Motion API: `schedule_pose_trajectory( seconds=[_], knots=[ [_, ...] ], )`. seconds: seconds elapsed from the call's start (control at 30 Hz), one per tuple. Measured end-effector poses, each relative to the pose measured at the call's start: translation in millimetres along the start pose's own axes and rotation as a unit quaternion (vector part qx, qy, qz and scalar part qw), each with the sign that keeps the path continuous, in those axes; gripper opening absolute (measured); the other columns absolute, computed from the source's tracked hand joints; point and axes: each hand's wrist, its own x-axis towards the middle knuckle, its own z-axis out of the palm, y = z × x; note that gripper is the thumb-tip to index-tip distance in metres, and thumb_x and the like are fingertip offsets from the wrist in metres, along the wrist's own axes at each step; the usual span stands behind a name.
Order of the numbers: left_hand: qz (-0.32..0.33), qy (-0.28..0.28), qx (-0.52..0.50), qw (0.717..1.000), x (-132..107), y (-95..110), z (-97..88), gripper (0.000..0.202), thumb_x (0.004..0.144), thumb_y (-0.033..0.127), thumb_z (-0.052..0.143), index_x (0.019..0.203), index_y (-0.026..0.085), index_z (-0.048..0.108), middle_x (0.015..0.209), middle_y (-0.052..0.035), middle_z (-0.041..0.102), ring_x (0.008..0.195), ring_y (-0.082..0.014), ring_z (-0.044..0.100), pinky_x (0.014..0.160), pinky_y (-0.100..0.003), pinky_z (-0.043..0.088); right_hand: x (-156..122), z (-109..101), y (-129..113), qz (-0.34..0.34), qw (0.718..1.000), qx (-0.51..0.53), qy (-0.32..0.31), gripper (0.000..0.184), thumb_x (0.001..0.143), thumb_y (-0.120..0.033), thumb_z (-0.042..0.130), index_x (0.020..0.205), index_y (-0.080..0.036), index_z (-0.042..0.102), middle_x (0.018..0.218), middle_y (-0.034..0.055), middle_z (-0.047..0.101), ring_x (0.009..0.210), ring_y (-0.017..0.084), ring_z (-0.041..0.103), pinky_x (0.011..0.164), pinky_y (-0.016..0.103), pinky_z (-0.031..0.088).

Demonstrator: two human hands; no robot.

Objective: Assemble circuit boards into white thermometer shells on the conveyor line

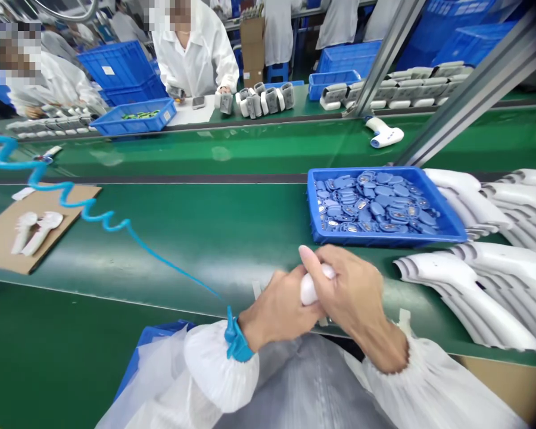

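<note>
Both hands meet over the near edge of the green bench. My left hand [282, 305] is wrapped round a white plastic housing [311, 289], of which only a smooth rounded end shows. From the other side my right hand [351, 292] grips the same housing, its thumb stretched along the top. The fingers cover most of the part, so its full shape is hidden. A blue wrist strap [237, 339] with a coiled cord [109, 220] circles my left wrist. Just beyond my right hand lies a blue tray [352, 239] holding many small blue plastic pieces [377, 205].
Stacked white housing shells [477, 292] fill the right side. Cardboard [2, 238] with two white parts [42, 229] lies left. A metal post [388, 56] rises ahead. Across the line, a person in white [196, 47] handles grey-and-white parts; a white handheld device [384, 132] lies on the belt.
</note>
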Motion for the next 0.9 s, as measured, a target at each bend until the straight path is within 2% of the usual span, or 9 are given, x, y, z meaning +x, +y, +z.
schedule_pose_trajectory(
  seconds=[0.2,0.3,0.37,0.47,0.53,0.67,0.73,0.8,0.9],
  knots=[
    [-0.028,0.02,0.077,0.996,-0.6,6.0,5.5,0.03,0.087,0.041,0.062,0.105,0.017,0.061,0.087,-0.0099,0.074,0.071,-0.0281,0.068,0.063,-0.036,0.042,0.5,3.9,-0.7,-0.004,1.0,0.028,-0.002,0.058,0.103,-0.042,0.046,0.05,-0.019,0.054,0.049,0.0002,0.055,0.047,0.011,0.047,0.052,0.031,0.025],
    [-0.047,0.04,0.064,0.996,-8.4,6.3,-16.6,0.03,0.092,0.05,0.062,0.096,0.021,0.059,0.082,-0.0035,0.071,0.068,-0.0219,0.064,0.059,-0.032,0.038,28.6,-9.4,8.7,0.034,0.992,0.091,-0.086,0.06,0.103,-0.052,0.045,0.054,-0.021,0.063,0.052,-0.0004,0.06,0.048,0.013,0.053,0.052,0.029,0.031],
    [-0.068,0.066,0.105,0.99,-17.4,2.9,-37.9,0.031,0.092,0.052,0.065,0.089,0.021,0.059,0.077,-0.0007,0.067,0.066,-0.0194,0.06,0.06,-0.031,0.038,57.7,-16.8,26.9,0.041,0.992,0.07,-0.097,0.054,0.103,-0.052,0.047,0.066,-0.022,0.072,0.061,0.0005,0.069,0.055,0.015,0.061,0.057,0.03,0.038],
    [-0.05,0.138,0.162,0.976,-26.1,-6.0,-63.8,0.025,0.09,0.034,0.071,0.108,0.022,0.06,0.101,-0.0014,0.071,0.085,-0.0205,0.064,0.076,-0.033,0.046,102.9,-12.3,62.8,-0.072,0.987,-0.066,-0.13,0.026,0.099,-0.029,0.055,0.092,-0.018,0.077,0.088,0.0052,0.078,0.074,0.02,0.068,0.069,0.032,0.045],
    [-0.009,0.181,0.229,0.956,-23.3,-10.6,-70.1,0.041,0.087,0.023,0.074,0.124,0.022,0.056,0.119,-0.0042,0.069,0.103,-0.0235,0.064,0.089,-0.036,0.046,125.4,1.4,80.9,-0.127,0.972,-0.088,-0.178,0.016,0.089,-0.015,0.065,0.1,-0.016,0.075,0.103,0.0075,0.078,0.088,0.022,0.07,0.077,0.032,0.047],
    [0.025,0.104,0.447,0.888,-4.2,-10.4,-62.4,0.023,0.092,0.022,0.07,0.113,0.016,0.063,0.106,-0.0094,0.071,0.101,-0.031,0.063,0.087,-0.045,0.045,144.8,27.4,90.0,-0.168,0.951,-0.104,-0.239,0.015,0.074,-0.001,0.068,0.079,-0.014,0.072,0.085,0.0096,0.075,0.079,0.022,0.069,0.069,0.029,0.045],
    [0.015,0.072,0.484,0.872,2.2,-9.2,-59.5,0.013,0.094,0.024,0.066,0.104,0.015,0.066,0.101,-0.0108,0.071,0.098,-0.0321,0.063,0.084,-0.046,0.045,146.4,27.5,88.0,-0.177,0.946,-0.117,-0.246,0.022,0.07,0.005,0.063,0.077,-0.013,0.072,0.081,0.0104,0.073,0.072,0.021,0.066,0.064,0.029,0.042],
    [-0.009,0.1,0.445,0.89,2.6,-9.6,-62.5,0.017,0.094,0.027,0.066,0.105,0.014,0.065,0.102,-0.0109,0.07,0.098,-0.0311,0.063,0.084,-0.045,0.045,145.3,16.7,86.5,-0.179,0.945,-0.127,-0.242,0.031,0.069,0.007,0.059,0.086,-0.013,0.075,0.087,0.0115,0.073,0.07,0.02,0.065,0.062,0.029,0.041],
    [-0.057,0.166,0.278,0.945,-3.5,-10.5,-74.2,0.022,0.094,0.033,0.067,0.109,0.017,0.062,0.099,-0.0062,0.069,0.089,-0.0246,0.062,0.079,-0.038,0.045,135.6,-11.7,81.8,-0.167,0.955,-0.123,-0.211,0.033,0.082,-0.002,0.054,0.103,-0.015,0.075,0.099,0.0123,0.072,0.076,0.021,0.067,0.064,0.032,0.044]
  ],
)
